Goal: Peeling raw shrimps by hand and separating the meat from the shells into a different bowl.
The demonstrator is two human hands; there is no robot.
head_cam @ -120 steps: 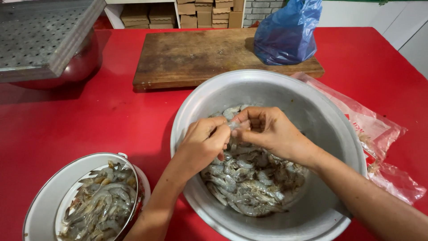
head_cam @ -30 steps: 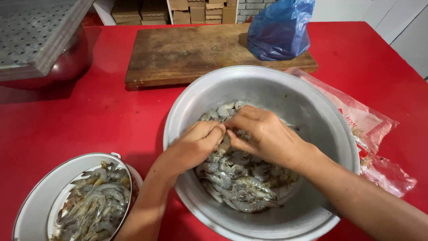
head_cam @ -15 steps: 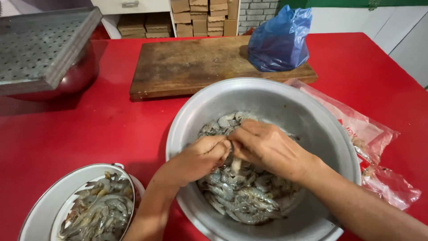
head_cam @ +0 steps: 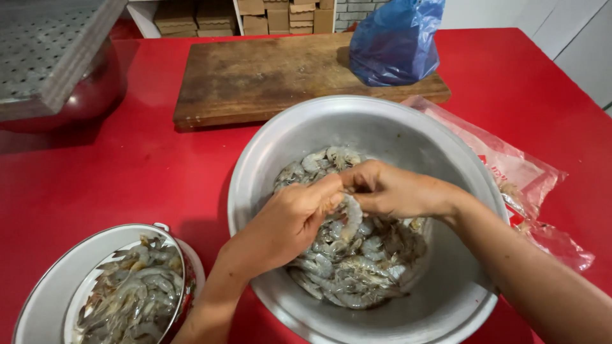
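Left hand (head_cam: 290,220), right hand (head_cam: 389,190): pinch grip on one shrimp (head_cam: 351,216) over bowl (head_cam: 280,146).

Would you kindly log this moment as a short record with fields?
Left hand: left hand pinches a shrimp over the large metal basin
Right hand: right hand grips the same shrimp's top end
Basin contents: heap of raw shrimp
Near left: white-rimmed bowl of shrimp
Behind: wooden cutting board, blue plastic bag
Right: clear plastic bag
Surface: red table

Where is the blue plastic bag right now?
In the head view, the blue plastic bag sits at the wooden cutting board's right end, beyond the large metal bowl.
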